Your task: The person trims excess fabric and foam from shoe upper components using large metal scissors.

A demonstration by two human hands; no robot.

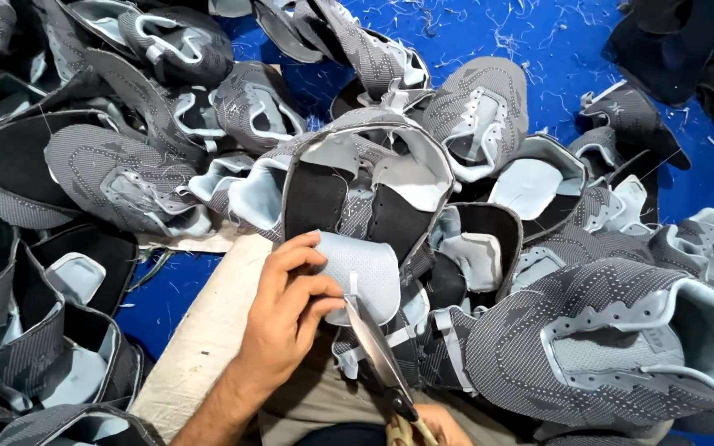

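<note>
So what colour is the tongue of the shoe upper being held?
Pale blue-grey tongue; the head view shows it best.

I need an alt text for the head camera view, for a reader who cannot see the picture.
A person's left hand holds the pale tongue of a grey knit shoe upper while the right hand, mostly out of frame, works scissors at its edge. Many similar grey uppers lie piled around on a blue surface.

Left hand (291,310) reaches forward, fingers (311,285) curled in a pinch; right hand (435,425) low, seemingly clenched.
</note>
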